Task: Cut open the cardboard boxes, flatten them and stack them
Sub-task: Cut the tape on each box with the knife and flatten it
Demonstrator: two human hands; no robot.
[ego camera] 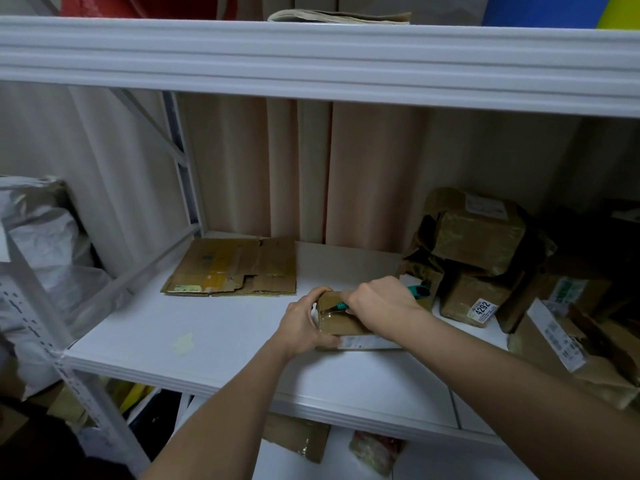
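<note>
Left hand [304,323] curled round left end of small cardboard box [346,323] on white shelf [207,334], right hand [377,299] gripping teal cutter [417,291], blade on box top, flattened cardboard [232,266] at back-left, taped boxes [478,251] piled at right.

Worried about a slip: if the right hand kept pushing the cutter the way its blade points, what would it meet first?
Probably the left hand, which grips the small brown cardboard box just beyond the teal-handled cutter held by the right hand; depth is unclear.
</note>
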